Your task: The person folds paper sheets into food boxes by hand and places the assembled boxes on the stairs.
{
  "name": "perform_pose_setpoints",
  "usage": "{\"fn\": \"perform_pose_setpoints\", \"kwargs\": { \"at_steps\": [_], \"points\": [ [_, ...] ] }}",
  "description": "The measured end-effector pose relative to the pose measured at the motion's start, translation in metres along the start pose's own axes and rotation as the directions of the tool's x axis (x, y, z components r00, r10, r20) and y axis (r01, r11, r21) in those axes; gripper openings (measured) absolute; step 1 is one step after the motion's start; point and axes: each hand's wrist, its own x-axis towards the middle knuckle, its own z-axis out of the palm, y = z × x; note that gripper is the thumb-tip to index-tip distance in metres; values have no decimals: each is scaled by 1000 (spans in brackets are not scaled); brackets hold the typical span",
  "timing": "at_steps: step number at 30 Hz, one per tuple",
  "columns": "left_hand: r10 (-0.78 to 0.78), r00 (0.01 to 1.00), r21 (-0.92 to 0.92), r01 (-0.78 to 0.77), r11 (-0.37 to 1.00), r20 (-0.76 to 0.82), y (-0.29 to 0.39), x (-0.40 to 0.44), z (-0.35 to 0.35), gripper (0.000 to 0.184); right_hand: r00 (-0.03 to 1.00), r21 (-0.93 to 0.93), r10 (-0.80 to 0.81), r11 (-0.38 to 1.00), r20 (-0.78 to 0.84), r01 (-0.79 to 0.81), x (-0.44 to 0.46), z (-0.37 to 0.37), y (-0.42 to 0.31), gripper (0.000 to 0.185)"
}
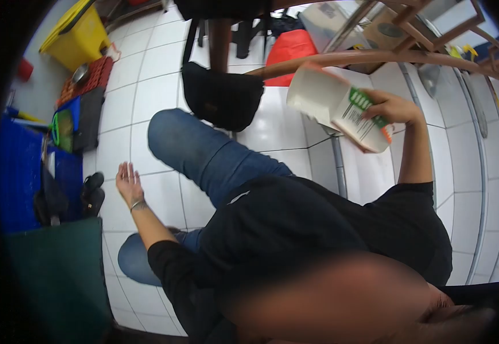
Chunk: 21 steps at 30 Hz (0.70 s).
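Note:
My right hand [391,108] grips an opened cardboard box [361,119] by its printed side. The box has a white inside, with green and orange print and small dark text on one panel; a wide flap [316,94] stands out to the left. Out to the left, above the white tiled floor, my left hand [129,182] is held low with its fingers stretched and nothing in it. A bracelet circles that wrist.
A black bag [220,100] hangs before my knees, near a curved wooden rail [375,58] and a red plastic bag [289,54]. At left are a yellow bin [72,37], red crate [99,74], green dustpan [63,129], black footwear [93,194] and a dark green panel [57,269].

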Motion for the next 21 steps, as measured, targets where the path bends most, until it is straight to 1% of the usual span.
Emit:
{"fn": "perform_pose_setpoints", "kwargs": {
  "at_steps": [1,2,3,5,7,8,9,11,14,17,18,20,21],
  "points": [
    [21,999,-17,-21,1000,26,-1,1,-3,42,999,-92,1,996,32,2,7,21,-18,74],
    [21,1000,-24,-21,999,9,2,-2,1,42,990,-153,-13,988,139,34,22,37,-22,73],
    [18,1000,-30,-18,999,-6,4,-7,5,43,979,-176,-115,974,167,144,39,59,-21,67],
    [33,999,-3,-33,999,-41,8,-19,13,43,971,-345,-225,908,74,237,76,105,-1,55],
    [43,997,-11,-44,999,-58,11,-24,13,44,978,-443,-206,876,8,188,81,141,-16,49],
    [42,998,-23,-44,999,-56,10,-22,12,44,995,-509,-103,857,-5,86,72,158,-35,47],
    [39,998,-29,-41,999,-50,10,-23,13,45,997,-517,-64,855,-35,37,70,177,-39,49],
    [40,998,6,-40,999,-51,10,-25,15,44,979,-522,-199,839,-34,153,69,204,-24,54],
    [56,998,44,-54,998,-37,6,-21,15,43,986,-526,-165,839,-9,136,68,219,-17,54],
    [29,998,30,-28,999,-49,1,-20,17,42,973,-554,-203,825,-111,109,93,238,5,49],
    [29,998,48,-27,998,-47,-1,-17,16,38,973,-553,-204,825,-110,111,106,248,10,48],
    [24,998,49,-21,999,-53,-3,-16,17,39,975,-555,-199,824,-98,113,131,272,23,46],
    [18,998,55,-15,998,-56,-4,-16,16,39,975,-554,-217,817,-41,158,140,281,33,45]
  ]
}}
